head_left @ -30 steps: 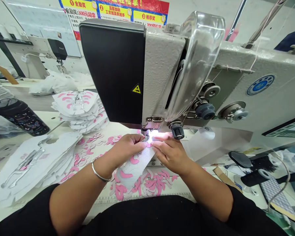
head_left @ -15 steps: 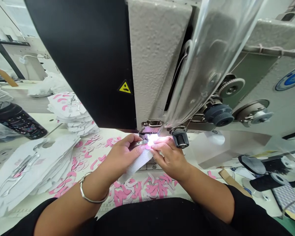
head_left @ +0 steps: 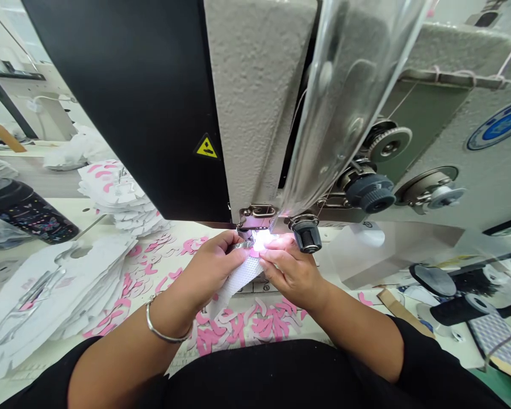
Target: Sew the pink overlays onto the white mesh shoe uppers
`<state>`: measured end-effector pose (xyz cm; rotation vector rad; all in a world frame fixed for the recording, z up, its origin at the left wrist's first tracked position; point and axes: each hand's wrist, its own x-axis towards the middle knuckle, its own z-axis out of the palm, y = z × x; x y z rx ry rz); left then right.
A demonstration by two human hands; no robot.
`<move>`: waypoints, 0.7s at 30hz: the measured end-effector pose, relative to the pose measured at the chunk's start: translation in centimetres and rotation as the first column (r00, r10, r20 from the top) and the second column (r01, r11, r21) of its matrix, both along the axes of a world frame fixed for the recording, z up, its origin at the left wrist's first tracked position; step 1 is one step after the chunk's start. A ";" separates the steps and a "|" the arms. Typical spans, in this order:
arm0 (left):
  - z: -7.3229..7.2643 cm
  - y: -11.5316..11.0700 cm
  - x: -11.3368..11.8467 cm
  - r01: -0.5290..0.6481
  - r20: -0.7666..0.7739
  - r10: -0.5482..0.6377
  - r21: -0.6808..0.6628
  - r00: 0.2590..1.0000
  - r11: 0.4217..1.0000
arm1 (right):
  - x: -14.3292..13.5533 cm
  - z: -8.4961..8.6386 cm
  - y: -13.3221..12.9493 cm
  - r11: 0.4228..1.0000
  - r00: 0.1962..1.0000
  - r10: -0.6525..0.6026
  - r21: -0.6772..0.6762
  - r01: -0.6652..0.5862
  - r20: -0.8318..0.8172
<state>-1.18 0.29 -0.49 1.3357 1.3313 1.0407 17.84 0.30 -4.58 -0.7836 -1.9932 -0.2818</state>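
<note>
Left hand (head_left: 215, 260) closed, white mesh fabric (head_left: 237, 279) pinched beneath thumb; small metal object (head_left: 241, 245) by its fingers, partly hidden. By right hand (head_left: 296, 271), pink piece (head_left: 254, 253) pinched at fabric's upper edge, just below sewing machine (head_left: 255, 113) head; apparently steadied from both sides for flatness. Loose pink pieces (head_left: 234, 331) scattered nearer than hands, presumably for quick reach.

A pale worktop (head_left: 174, 257) spans the near side, under a bright white light (head_left: 262, 240). A second bench (head_left: 38, 177) stands far left, a whitish wall (head_left: 457, 12) far right
</note>
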 end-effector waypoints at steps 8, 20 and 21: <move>1.2 1.9 -0.5 0.226 0.241 -0.163 -0.264 0.957 0.938 | 1.0 -0.1 0.1 0.999 0.997 0.035 -0.003 -0.035 0.071; 1.0 2.0 -0.5 0.263 0.285 -0.185 -0.266 0.940 0.928 | 0.7 -0.3 0.2 1.000 0.998 -0.008 0.006 0.008 0.059; 0.9 1.9 -0.5 0.262 0.294 -0.181 -0.264 0.938 0.928 | 0.8 -0.3 0.2 1.000 0.998 -0.001 -0.004 0.001 0.060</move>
